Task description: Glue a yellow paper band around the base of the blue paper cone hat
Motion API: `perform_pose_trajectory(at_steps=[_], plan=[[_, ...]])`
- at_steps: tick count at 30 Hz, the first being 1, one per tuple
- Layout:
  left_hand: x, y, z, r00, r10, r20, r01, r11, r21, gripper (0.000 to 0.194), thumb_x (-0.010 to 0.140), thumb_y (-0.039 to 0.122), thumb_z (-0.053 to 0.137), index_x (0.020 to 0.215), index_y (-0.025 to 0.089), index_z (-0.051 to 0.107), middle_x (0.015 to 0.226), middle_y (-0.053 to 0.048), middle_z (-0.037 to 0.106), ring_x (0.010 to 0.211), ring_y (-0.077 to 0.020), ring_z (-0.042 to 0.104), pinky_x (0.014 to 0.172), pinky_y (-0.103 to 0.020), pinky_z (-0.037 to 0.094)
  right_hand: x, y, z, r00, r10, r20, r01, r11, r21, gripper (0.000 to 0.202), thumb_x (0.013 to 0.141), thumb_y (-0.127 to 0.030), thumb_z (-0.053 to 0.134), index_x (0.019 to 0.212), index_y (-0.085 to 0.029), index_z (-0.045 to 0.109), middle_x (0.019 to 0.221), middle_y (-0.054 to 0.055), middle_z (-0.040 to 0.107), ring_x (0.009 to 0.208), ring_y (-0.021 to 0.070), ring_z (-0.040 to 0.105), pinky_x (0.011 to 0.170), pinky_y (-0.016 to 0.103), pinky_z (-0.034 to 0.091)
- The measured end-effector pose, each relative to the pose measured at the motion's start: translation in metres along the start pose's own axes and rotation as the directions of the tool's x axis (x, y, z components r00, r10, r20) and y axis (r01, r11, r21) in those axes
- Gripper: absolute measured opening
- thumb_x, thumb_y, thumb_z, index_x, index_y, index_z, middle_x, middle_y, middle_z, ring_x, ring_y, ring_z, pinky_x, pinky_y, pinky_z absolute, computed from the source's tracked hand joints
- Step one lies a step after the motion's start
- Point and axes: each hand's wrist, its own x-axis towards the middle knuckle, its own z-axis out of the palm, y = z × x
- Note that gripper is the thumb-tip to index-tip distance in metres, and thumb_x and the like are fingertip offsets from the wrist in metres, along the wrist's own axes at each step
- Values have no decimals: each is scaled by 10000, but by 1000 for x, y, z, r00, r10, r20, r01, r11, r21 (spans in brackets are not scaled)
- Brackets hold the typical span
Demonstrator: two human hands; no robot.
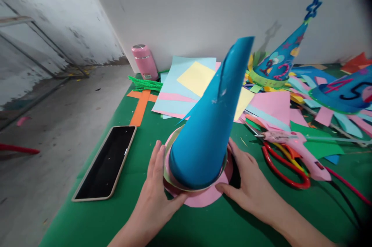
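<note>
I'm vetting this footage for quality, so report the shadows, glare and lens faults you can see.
Head view: dark shading cuts into the right-hand corners; the star-topped hat casts a soft shadow on the wall; small glints dot the phone; the bottle leans, perhaps from wide-angle distortion; cone, left hand and right hand look fairly sharp.

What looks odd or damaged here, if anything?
The blue cone between the hands stands out: its top ends bluntly rather than in a point, and pale smudges mark its side. A pink scrap also lies on the floor, apart from the colored paper on the table.
</note>
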Motion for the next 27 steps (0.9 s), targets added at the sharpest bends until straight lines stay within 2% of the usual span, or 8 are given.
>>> perform_pose_trajectory(at_steps=[4,9,12,15,20,23,27], plan=[[1,4,-1,999,-40,-17,40,999,-8,1002,638,375,668,1370,267,-8,1441,-127,136,1290,-327,206,937,-508,375,-4,3,0,1000,21,7,-21,997,-71,934,701,-441,594,1387,-211,3,1389,97,302,1221,304,299,951,504,319],[1,5,-1,1000,-27,-11,27,1000,11,999,635,350,666,1371,274,-6,1441,-125,141,1277,-337,239,885,-488,432,-7,6,-3,1000,-9,-15,9,1000,-24,877,731,-449,559,1385,-226,20,1385,89,287,1232,275,291,960,470,340],[1,5,0,1000,11,0,-11,999,35,988,649,396,647,1373,259,-11,1432,-150,155,1252,-352,288,859,-483,453,-4,5,-11,1000,-14,0,14,999,29,743,783,-372,504,1382,-257,80,1406,56,211,1262,234,246,989,415,332],[0,6,1,1000,-17,-2,17,999,29,957,662,400,633,1373,259,8,1418,-148,202,1235,-344,325,865,-474,451,0,4,-19,997,-71,6,71,996,45,595,813,-270,447,1355,-284,202,1407,25,171,1271,194,229,1012,357,312],[0,6,1,1000,-22,5,22,1000,4,921,675,352,618,1372,264,22,1418,-134,215,1233,-341,330,845,-454,471,3,9,-28,991,-135,-7,134,990,-49,435,817,-247,445,1249,-251,386,1364,57,245,1226,186,311,976,328,355],[1,3,0,1000,-13,24,13,1000,12,946,657,348,631,1371,256,17,1421,-148,197,1238,-355,312,820,-458,486,2,12,-30,986,-160,-37,156,983,-94,409,805,-243,468,1211,-243,415,1343,72,284,1204,195,347,955,338,377],[1,2,-2,998,-4,55,3,1000,16,993,640,359,653,1366,259,-18,1436,-156,136,1270,-351,239,863,-474,456,0,16,-28,982,-181,-60,174,978,-112,409,783,-243,499,1184,-246,417,1334,70,313,1188,204,377,942,344,396]])
